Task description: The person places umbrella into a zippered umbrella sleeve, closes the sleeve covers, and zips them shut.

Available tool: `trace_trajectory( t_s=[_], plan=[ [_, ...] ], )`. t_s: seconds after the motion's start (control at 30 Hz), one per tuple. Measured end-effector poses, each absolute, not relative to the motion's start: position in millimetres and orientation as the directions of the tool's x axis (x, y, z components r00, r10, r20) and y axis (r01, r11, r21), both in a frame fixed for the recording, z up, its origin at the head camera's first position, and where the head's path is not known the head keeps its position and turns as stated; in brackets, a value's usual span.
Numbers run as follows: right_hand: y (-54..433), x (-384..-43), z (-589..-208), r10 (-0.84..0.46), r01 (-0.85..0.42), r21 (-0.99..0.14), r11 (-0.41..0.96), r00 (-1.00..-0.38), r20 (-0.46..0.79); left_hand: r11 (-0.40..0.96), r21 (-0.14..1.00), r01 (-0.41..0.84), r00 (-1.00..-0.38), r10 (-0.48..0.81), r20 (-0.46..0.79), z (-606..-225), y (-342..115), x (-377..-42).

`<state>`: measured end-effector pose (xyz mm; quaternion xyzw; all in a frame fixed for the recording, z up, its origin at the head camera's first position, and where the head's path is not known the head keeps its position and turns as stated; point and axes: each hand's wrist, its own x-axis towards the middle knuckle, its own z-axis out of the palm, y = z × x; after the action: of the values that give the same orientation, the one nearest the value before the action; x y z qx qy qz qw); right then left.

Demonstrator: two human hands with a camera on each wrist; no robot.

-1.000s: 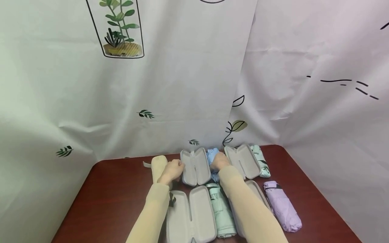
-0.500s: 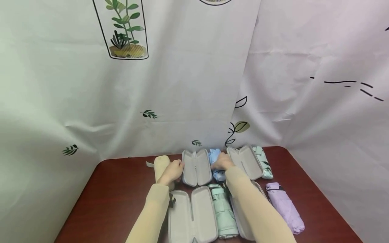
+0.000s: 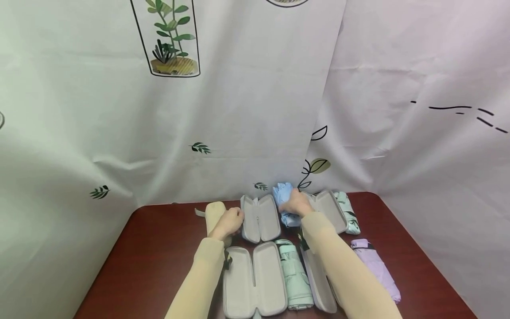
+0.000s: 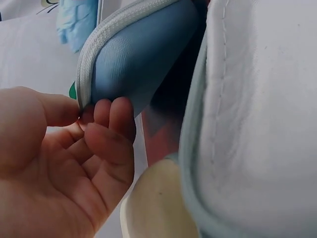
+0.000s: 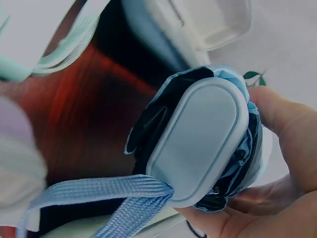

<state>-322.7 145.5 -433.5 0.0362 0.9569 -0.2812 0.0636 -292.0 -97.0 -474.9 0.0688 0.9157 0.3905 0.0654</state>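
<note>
My left hand (image 3: 232, 221) pinches the left edge of a blue zip case (image 3: 251, 221) that lies open with its grey lining up. In the left wrist view, thumb and fingertips meet on the case's pale piped rim, beside its blue outer shell (image 4: 143, 54). A folded blue umbrella (image 3: 283, 192) is in the grip of my right hand (image 3: 296, 202), between that case and another open case (image 3: 332, 210). The right wrist view looks onto the umbrella's oval handle end (image 5: 205, 134), with a woven blue wrist strap (image 5: 99, 191) hanging from it. Thumb and fingers hold opposite sides of the umbrella.
A cream umbrella (image 3: 214, 215) lies left of the blue case. Nearer stand an open case (image 3: 268, 279), a mint umbrella (image 3: 296, 279) and another case (image 3: 320, 283) partly behind my right arm. A patterned umbrella (image 3: 348, 212) and a lilac one (image 3: 376, 268) lie at the right.
My right hand has raised the blue umbrella from beside the case, up toward the back of the table. The left hand keeps its place at the case's edge. The head view has shifted slightly.
</note>
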Motion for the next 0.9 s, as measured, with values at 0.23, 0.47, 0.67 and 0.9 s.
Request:
trace_trajectory(
  t_s=[0.23, 0.47, 0.67, 0.9],
  plan=[
    [124.3, -318.2, -420.4, 0.062, 0.101, -0.589, 0.802, -0.994, -0.086, 0.671, 0.737, 0.083, -0.983, 0.178, -0.051, -474.7, -98.3, -291.6],
    [102.0, -317.5, -424.0, 0.071, 0.104, -0.639, 0.762, -0.994, -0.078, 0.657, 0.749, 0.084, -0.985, 0.170, -0.040, -476.5, -98.8, -290.3],
    [84.5, -313.4, -427.2, 0.042, 0.075, -0.648, 0.758, -0.997, -0.067, 0.647, 0.756, 0.102, -0.984, 0.175, -0.017, -476.0, -97.9, -290.8],
    [70.9, -311.2, -437.8, 0.050, 0.082, -0.657, 0.749, -0.997, -0.067, 0.641, 0.761, 0.102, -0.985, 0.171, -0.012, -476.5, -99.0, -289.6]
  ],
)
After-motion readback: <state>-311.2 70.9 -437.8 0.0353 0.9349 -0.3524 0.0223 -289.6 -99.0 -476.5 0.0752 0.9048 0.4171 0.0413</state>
